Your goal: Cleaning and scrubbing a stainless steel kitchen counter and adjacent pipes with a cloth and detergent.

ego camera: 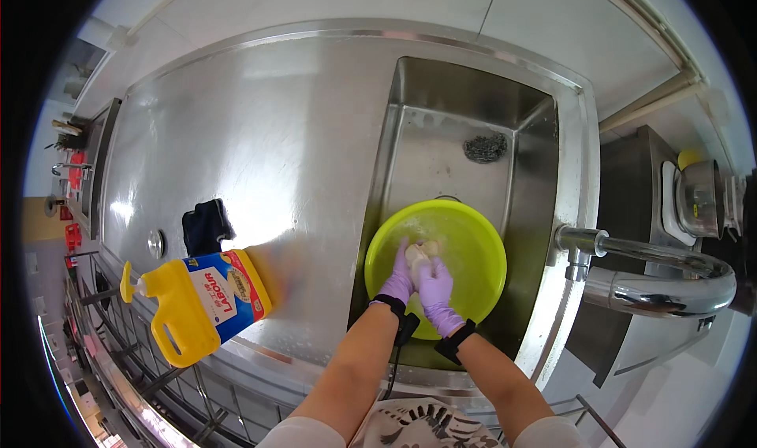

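My left hand [400, 278] and my right hand [435, 285], both in thin purple gloves, meet over a lime-green plastic basin [482, 282] with water in it. Between them they hold a pale, whitish lump [421, 252]; whether it is cloth or something else cannot be told. The fingers of both hands curl around it, partly hiding it. The basin sits in the near part of a stainless-steel sink [443, 176]. Black straps circle both wrists, and a cable hangs from the left one.
Steel wool [485, 148] lies in the sink's far part. A chrome faucet [662, 294] stands at the right rim. On the steel counter [195, 123] at left are a yellow Labour pump jug [207, 306], a dark folded cloth [205, 227] and a round metal stopper [155, 243].
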`<state>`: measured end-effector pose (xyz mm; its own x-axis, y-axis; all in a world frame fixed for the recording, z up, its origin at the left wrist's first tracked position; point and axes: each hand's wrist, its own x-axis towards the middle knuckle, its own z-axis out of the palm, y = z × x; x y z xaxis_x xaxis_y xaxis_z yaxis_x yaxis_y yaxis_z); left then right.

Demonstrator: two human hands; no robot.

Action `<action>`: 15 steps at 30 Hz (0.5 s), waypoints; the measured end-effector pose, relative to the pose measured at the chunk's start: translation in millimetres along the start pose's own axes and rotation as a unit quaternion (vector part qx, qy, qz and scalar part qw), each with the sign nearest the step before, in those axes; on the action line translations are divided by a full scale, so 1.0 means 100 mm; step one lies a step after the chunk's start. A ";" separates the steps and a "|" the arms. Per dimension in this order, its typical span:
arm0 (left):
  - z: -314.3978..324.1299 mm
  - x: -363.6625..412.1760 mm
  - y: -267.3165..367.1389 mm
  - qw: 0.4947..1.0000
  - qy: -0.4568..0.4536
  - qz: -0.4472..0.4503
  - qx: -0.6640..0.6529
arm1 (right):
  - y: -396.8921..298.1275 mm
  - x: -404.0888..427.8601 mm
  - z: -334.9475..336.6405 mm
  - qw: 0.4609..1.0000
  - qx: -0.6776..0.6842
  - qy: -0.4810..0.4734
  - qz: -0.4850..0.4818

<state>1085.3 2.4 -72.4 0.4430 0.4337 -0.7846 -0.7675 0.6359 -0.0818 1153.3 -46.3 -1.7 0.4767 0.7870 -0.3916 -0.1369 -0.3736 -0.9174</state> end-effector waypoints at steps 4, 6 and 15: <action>-0.53 0.29 0.11 0.983 -0.102 0.078 0.133 | -0.31 -0.04 0.21 0.955 -0.274 0.009 -0.114; -0.63 0.31 0.13 0.952 -0.169 0.125 0.222 | -0.36 0.02 0.27 0.951 -0.248 0.032 -0.184; -0.15 0.09 -0.25 0.893 0.180 0.266 0.315 | 0.17 0.60 -0.42 0.772 -0.582 -0.108 -0.230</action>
<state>1101.5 -19.0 -86.4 -0.1722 0.6196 -0.7658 -0.3623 0.6831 0.6341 1216.0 -26.3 -37.3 0.0691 0.9847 -0.1600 0.9376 -0.1189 -0.3268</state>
